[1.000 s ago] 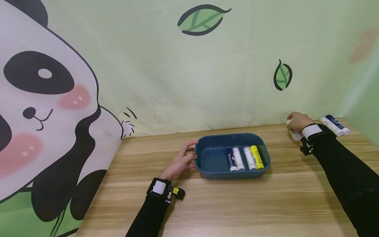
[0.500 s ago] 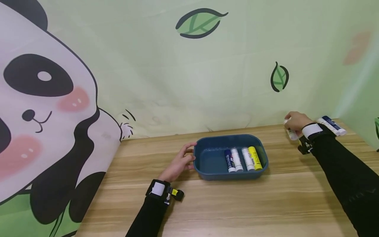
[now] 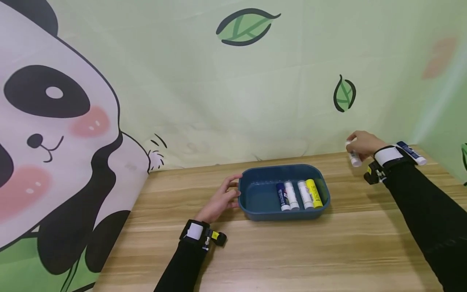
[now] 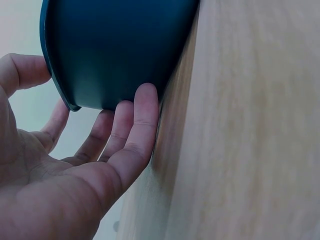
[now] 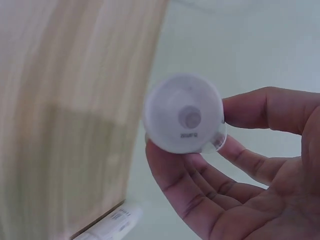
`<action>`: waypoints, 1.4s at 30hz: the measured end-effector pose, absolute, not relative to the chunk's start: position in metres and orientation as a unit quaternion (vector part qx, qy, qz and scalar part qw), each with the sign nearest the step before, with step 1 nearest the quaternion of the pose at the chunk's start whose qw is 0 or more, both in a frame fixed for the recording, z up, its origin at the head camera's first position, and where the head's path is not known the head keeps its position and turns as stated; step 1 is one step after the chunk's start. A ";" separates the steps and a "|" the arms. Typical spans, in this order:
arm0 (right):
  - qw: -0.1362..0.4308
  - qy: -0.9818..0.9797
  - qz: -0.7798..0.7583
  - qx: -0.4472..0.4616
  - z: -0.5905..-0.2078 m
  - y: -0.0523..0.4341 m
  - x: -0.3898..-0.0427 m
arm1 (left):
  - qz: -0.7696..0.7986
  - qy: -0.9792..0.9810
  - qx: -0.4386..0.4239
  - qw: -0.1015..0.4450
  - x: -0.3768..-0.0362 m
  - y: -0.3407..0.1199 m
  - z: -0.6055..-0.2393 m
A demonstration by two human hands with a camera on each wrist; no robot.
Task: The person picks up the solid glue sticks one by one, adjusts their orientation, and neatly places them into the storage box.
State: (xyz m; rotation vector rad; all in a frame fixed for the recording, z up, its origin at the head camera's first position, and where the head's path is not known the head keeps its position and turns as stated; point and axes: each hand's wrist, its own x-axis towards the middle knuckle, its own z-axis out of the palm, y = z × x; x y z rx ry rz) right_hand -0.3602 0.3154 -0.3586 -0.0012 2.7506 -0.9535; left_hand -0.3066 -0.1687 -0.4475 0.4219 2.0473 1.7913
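My right hand (image 3: 366,144) pinches a white glue stick (image 3: 354,159) between thumb and fingers, close over the back right of the table. Its round white end (image 5: 182,112) faces the camera in the right wrist view. The left hand (image 3: 219,200) touches the left end of a dark blue plastic bin (image 3: 284,217), its fingers against the outer wall and fingertips up at the rim. Inside, toward the right, lie a navy glue stick (image 3: 282,196), two white ones (image 3: 305,194) and a yellow one (image 3: 314,193), side by side.
A blue-and-white glue stick (image 3: 412,153) lies at the table's back right corner, partly behind the right wrist. A white stick (image 5: 112,225) shows low in the right wrist view. A green panda-print backdrop (image 3: 204,101) rises behind the wooden table (image 3: 292,255).
My right hand has raised the white glue stick slightly off the spot where it lay and shifted it a little left. The left hand and the bin stay as they were.
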 end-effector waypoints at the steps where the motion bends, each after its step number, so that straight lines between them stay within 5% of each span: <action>1: 0.118 0.936 -0.331 -0.003 -0.355 0.313 -0.359 | 0.639 0.729 0.152 0.193 -0.307 -0.169 -0.447; 42: 0.190 0.884 -0.413 -0.113 -0.323 0.215 -0.339 | 0.638 0.731 0.149 0.190 -0.308 -0.167 -0.449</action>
